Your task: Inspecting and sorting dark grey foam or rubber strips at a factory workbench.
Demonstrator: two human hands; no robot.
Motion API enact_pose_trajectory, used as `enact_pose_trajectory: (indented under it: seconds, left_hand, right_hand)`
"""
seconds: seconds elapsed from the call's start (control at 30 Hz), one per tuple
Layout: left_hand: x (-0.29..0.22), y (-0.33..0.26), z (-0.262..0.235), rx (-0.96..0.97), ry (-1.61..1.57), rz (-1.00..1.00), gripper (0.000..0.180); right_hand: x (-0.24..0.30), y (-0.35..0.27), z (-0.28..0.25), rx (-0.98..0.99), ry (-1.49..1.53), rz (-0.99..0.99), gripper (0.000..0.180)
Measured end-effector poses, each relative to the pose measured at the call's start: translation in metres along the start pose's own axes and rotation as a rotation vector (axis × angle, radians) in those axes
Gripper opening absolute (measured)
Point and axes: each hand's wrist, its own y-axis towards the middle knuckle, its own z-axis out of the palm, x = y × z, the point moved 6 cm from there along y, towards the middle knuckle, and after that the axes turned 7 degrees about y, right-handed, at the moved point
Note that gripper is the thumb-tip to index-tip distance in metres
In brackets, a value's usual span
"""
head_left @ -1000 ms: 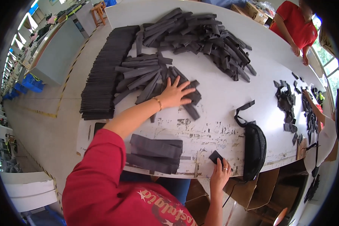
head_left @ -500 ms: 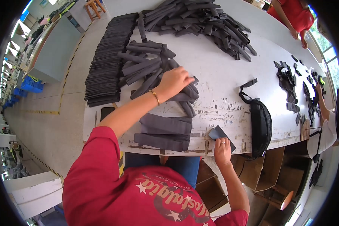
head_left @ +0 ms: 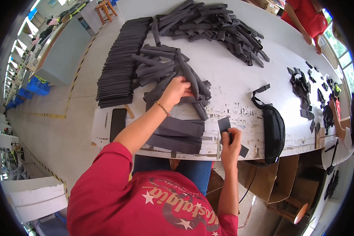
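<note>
My left hand (head_left: 177, 91) has its fingers closed on a dark grey fabric strip (head_left: 187, 70) in a loose heap of similar rolled or folded strips (head_left: 155, 70). At the table's front edge, my right hand (head_left: 231, 145) grips a small flat dark piece (head_left: 224, 123) that sticks up past the thumb. Another dark corner (head_left: 244, 151) shows beside that hand; whether it belongs to the same piece I cannot tell. Between my arms, a few flat strips (head_left: 177, 135) lie side by side near the front edge.
A long row of stacked strips (head_left: 120, 63) lines the table's left side, with a dark phone (head_left: 118, 122) below it. Farther back lies a big strip pile (head_left: 220, 27). To the right sit a black mesh pouch (head_left: 273, 131) and small dark pieces (head_left: 301, 92). Co-workers (head_left: 306, 19) stand beyond.
My left hand has drawn back slightly toward me and closed on a strip in the heap. My right hand has lifted and turned the small dark piece.
</note>
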Motion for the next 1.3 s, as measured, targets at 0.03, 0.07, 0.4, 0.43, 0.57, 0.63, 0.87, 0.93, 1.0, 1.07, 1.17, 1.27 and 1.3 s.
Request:
enact_pose_trajectory:
  seconds: [0.03,0.07,0.4,0.43,0.57,0.63,0.87,0.93,1.0,1.07,1.17,1.27,1.3]
  left_hand:
    - [0.001,-0.008,-0.008,0.014,-0.061,0.011,0.016]
    - [0.0,-0.016,-0.009,-0.002,-0.084,0.012,0.017]
    - [-0.002,-0.079,0.013,0.216,-0.455,-0.117,0.017]
    - [-0.002,-0.084,0.015,0.216,-0.456,-0.117,0.017]
    - [-0.003,-0.097,0.028,0.264,-0.539,-0.099,0.024]
    - [-0.006,-0.102,0.031,0.263,-0.564,-0.062,0.026]
    - [-0.004,-0.116,0.041,0.21,-0.479,-0.04,0.026]
    - [-0.004,-0.12,0.044,0.215,-0.438,-0.028,0.026]
    - [-0.012,-0.124,0.041,0.124,-0.484,0.091,0.027]
    - [-0.013,-0.132,0.049,0.099,-0.533,0.124,0.027]
    - [-0.019,-0.144,0.056,0.142,-0.665,0.132,0.024]
    - [-0.011,-0.14,0.052,0.221,-0.504,0.141,0.026]
    - [-0.009,-0.136,0.048,0.176,-0.511,0.133,0.026]
  right_hand:
    - [0.015,-0.003,0.016,0.076,0.015,0.055,0.029]
    - [0.027,-0.007,0.022,0.108,0.028,0.041,0.033]
    - [0.052,-0.026,0.034,0.183,0.097,-0.079,0.033]
    - [0.052,-0.029,0.034,0.198,0.149,0.003,0.04]
    - [0.056,-0.028,0.033,0.17,0.589,0.125,0.054]
    - [0.063,-0.026,0.024,0.157,0.624,0.169,0.063]
    - [0.073,-0.01,0.057,0.125,0.295,0.045,0.021]
    - [0.075,-0.008,0.066,0.092,0.215,-0.033,0.014]
    - [0.071,-0.006,0.058,-0.106,0.288,0.043,0.005]
    - [0.058,-0.007,0.063,-0.151,0.663,0.346,0.01]
    - [0.056,-0.006,0.068,-0.182,0.82,0.422,0.012]
    - [0.064,-0.002,0.067,-0.087,0.511,0.275,0.015]
    - [0.066,-0.003,0.064,-0.09,0.508,0.273,0.015]
